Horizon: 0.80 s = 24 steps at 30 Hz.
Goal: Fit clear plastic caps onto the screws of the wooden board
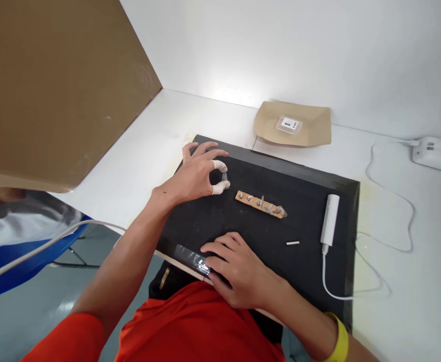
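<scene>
My left hand (198, 173) hovers over the black mat (303, 191). Its thumb and forefinger wear white finger cots and pinch a small clear part (224, 176). Just right of that pinch lies a narrow wooden strip (260, 203) with several metal screws standing in it. My right hand (235, 269) rests near the mat's front edge, fingers curled loosely and flat on the mat, touching a strip of shiny tape (192, 259). A yellow band circles my right wrist.
A white cylindrical tool (329, 219) with a cable lies on the mat's right side, with a small white stick (292, 243) near it. A brown paper tray (292, 125) holding a labelled packet sits behind. A cardboard sheet (54, 80) leans at left; a white power strip (437, 153) lies at far right.
</scene>
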### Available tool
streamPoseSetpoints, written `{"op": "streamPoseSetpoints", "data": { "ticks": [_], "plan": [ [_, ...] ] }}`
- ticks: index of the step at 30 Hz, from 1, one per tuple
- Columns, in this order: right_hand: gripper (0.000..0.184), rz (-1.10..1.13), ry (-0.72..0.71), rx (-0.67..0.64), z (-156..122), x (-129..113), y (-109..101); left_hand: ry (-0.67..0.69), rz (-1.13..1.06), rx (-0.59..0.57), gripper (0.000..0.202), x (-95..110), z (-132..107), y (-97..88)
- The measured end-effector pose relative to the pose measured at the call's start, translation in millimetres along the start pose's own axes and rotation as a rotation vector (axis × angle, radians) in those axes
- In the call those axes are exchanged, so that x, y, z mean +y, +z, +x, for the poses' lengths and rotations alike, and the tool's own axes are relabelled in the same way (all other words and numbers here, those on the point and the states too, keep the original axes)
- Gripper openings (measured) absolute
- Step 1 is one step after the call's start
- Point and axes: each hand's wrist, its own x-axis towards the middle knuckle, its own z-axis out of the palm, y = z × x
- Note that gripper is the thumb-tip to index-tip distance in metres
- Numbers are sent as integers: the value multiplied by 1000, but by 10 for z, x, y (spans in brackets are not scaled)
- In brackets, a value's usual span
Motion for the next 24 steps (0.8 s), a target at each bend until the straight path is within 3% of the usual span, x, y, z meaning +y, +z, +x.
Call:
{"op": "streamPoseSetpoints", "data": {
  "ticks": [4, 9, 24],
  "plan": [
    [10, 0, 8, -5, 3, -8, -3, 187, -52, -68, 15, 227, 111, -119],
    [12, -17, 13, -6, 1, -16, -11, 340, -45, -233, 24, 419, 244, -60],
    [12, -11, 22, -12, 6, -10, -9, 373, 8, -337, 30, 387, 331, 52]
  ]
}}
